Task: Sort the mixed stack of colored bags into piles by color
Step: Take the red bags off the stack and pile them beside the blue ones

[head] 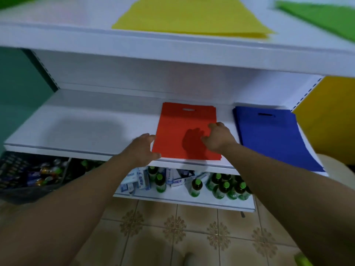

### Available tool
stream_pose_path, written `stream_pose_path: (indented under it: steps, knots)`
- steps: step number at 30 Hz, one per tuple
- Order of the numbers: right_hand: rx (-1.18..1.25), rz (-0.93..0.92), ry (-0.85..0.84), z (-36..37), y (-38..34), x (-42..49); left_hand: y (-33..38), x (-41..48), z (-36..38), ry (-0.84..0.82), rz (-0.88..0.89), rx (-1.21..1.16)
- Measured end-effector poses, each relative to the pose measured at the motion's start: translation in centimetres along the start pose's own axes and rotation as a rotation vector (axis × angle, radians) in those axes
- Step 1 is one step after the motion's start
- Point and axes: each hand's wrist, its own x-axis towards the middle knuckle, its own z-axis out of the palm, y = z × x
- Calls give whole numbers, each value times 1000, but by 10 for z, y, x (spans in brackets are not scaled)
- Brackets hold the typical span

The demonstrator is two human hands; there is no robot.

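Note:
A pile of red bags (178,129) lies flat on the middle white shelf (86,129), handle cutout at the far end. My left hand (143,148) is at the pile's near left corner, fingers relaxed and spread, holding nothing. My right hand (216,138) hovers over the pile's right side with loosely curled fingers, casting a shadow on the red. A pile of blue bags (272,137) lies to the right on the same shelf. On the top shelf sit a yellow pile (192,18) and, at the far right, a green pile (326,18).
Under the middle shelf a lower shelf holds green-capped bottles (224,187) and small boxes (138,181). A dark basket of cans (32,173) stands at the lower left. The left half of the middle shelf bears nothing. Patterned tile floor (172,227) lies below.

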Motion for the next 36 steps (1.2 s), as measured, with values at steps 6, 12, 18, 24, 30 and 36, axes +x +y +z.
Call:
stream_pose_path:
  steps: [6,12,18,24,30,36]
  knots:
    - [-3,-66,110,-50,-68,-85,-2,-91,-55,74,125,58]
    - [-4,-125,221,-100,-151,-165,-13,-176,-113,177,203,102]
    - [5,-237,300,-140,-233,-203,-37,-235,-177,282,190,124]
    - [48,-377,360,-167,-315,-198,-68,-259,-239,431,160,125]
    - [57,-498,381,-176,-385,-157,-103,-244,-290,535,119,181]
    - [72,-562,359,-183,-439,-75,-141,-197,-349,625,46,204]
